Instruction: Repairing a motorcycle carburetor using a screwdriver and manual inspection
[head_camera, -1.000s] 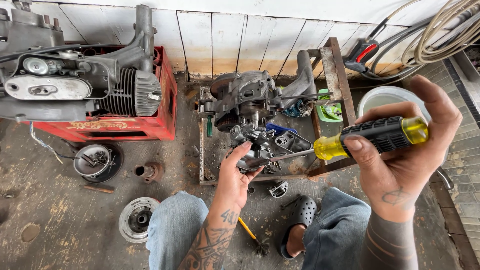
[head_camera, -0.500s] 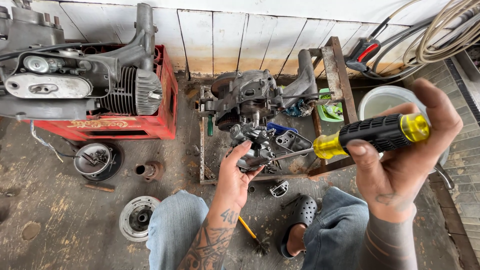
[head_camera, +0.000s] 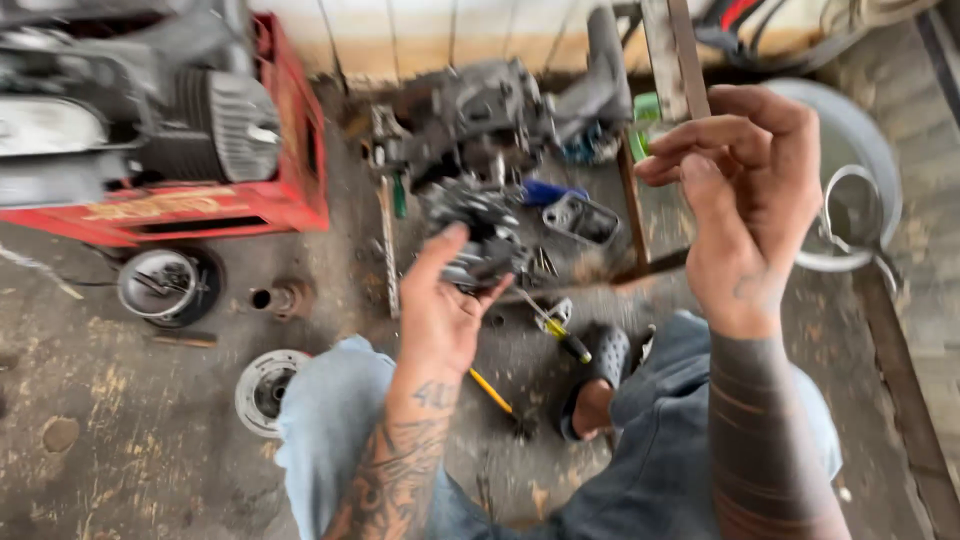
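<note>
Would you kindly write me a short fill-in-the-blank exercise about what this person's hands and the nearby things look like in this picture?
1. The left hand holds a small dark ____ part above the floor.
2. The engine block at the upper left rests in a ____ crate.
3. A screwdriver with a yellow-and-black handle lies on the ____ between the knees.
4. The right hand is raised in front of a white ____ at the right.

Missing words: metal; red; floor; bucket

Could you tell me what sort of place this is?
Probably a small engine repair workshop: an engine rests on a red crate, the left hand holds a greasy metal part, tools lie on the stained floor.
</note>
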